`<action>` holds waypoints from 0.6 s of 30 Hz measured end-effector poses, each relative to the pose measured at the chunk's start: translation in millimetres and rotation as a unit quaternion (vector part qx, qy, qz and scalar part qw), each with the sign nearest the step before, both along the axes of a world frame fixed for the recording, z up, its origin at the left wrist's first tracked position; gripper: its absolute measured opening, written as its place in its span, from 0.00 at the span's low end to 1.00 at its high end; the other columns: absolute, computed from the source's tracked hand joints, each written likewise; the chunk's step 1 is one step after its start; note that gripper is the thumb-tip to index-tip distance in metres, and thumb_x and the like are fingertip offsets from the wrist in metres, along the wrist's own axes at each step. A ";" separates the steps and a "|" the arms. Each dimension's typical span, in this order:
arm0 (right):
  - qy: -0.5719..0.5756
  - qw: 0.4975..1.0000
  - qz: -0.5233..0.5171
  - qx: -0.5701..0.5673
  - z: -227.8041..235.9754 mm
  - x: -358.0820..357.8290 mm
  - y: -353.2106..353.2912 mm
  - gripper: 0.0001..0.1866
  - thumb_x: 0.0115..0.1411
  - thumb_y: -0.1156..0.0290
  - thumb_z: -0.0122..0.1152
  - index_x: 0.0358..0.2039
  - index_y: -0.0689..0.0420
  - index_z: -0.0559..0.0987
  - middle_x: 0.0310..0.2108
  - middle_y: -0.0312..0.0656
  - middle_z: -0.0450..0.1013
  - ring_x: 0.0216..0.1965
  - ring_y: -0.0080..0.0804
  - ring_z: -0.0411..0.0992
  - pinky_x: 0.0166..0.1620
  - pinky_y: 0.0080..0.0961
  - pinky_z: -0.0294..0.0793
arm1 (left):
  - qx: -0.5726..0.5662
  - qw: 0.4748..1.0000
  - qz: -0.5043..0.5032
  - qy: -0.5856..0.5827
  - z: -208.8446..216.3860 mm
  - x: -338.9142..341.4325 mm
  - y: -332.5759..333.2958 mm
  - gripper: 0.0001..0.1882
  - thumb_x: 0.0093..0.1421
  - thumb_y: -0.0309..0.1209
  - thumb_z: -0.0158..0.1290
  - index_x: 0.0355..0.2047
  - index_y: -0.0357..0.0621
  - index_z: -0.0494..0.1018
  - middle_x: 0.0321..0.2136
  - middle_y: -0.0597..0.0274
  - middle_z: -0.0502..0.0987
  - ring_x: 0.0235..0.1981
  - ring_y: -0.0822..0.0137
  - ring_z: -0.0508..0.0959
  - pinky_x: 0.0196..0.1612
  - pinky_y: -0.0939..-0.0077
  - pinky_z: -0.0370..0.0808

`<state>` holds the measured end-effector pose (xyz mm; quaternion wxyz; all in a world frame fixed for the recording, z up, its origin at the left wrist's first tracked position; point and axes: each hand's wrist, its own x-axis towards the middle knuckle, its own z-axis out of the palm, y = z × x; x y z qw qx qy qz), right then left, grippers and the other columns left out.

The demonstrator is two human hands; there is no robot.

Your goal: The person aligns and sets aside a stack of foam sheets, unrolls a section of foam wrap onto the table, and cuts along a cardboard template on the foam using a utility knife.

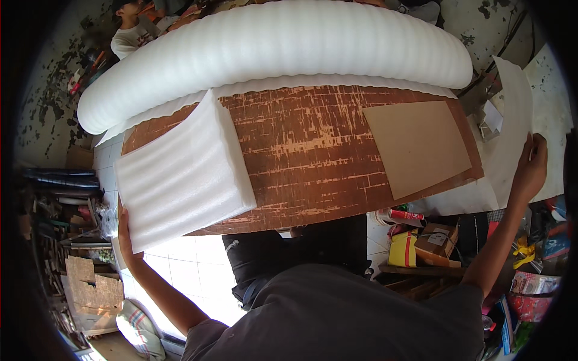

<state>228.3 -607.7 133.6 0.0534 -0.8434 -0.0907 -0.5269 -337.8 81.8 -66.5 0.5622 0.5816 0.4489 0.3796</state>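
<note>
A stack of white foam sheets (177,174) lies at the left end of a worn brown board (301,153), its far right corner curling up. My left hand (128,237) is at the stack's near left edge, its fingers closed along that edge and partly hidden. Off the board's right end, my right hand (532,165) is raised, with its fingers pinched at the edge of a thin whitish sheet (510,108). On the right part of the board rests a flat tan cardboard piece (419,147).
A long white foam roll (277,48) spans the board's far side. Behind it at the far left is another person (129,33). Scrap wood (93,289) is piled at the left. A cardboard box (436,240) and a yellow package (402,248) stand below the board's right side.
</note>
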 end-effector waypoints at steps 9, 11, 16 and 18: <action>0.322 0.903 0.253 0.130 6.0 -91.2 -9.7 0.08 0.72 0.73 0.65 0.43 0.61 0.75 0.35 0.32 0.66 0.35 0.18 0.60 0.40 0.15 0.61 | -0.033 0.999 -0.009 0.013 10.1 -4.8 -5.9 0.42 0.68 0.55 0.58 0.75 0.44 0.64 0.57 0.44 0.79 0.54 0.59 0.81 0.55 0.67 0.79; 0.370 0.869 0.308 0.113 1.7 -112.6 -14.4 0.07 0.68 0.76 0.66 0.41 0.60 0.74 0.33 0.32 0.64 0.34 0.18 0.59 0.39 0.15 0.60 | -0.034 0.999 -0.004 0.008 13.1 -1.5 -10.2 0.40 0.69 0.55 0.58 0.72 0.40 0.68 0.57 0.47 0.79 0.55 0.60 0.80 0.57 0.68 0.76; 0.602 0.724 0.326 0.088 -11.7 -138.9 4.4 0.13 0.54 0.83 0.69 0.36 0.60 0.74 0.32 0.32 0.67 0.33 0.18 0.61 0.38 0.18 0.60 | -0.026 1.000 0.007 0.010 25.2 10.4 -22.5 0.37 0.70 0.54 0.58 0.68 0.37 0.72 0.57 0.50 0.80 0.56 0.61 0.79 0.59 0.69 0.74; 0.644 0.714 0.273 0.027 -26.5 -143.3 21.7 0.11 0.52 0.83 0.71 0.34 0.61 0.77 0.29 0.34 0.72 0.30 0.19 0.64 0.35 0.22 0.63 | -0.014 1.000 0.000 0.015 26.6 10.2 -24.6 0.38 0.70 0.55 0.58 0.68 0.37 0.72 0.57 0.49 0.80 0.56 0.61 0.79 0.60 0.69 0.74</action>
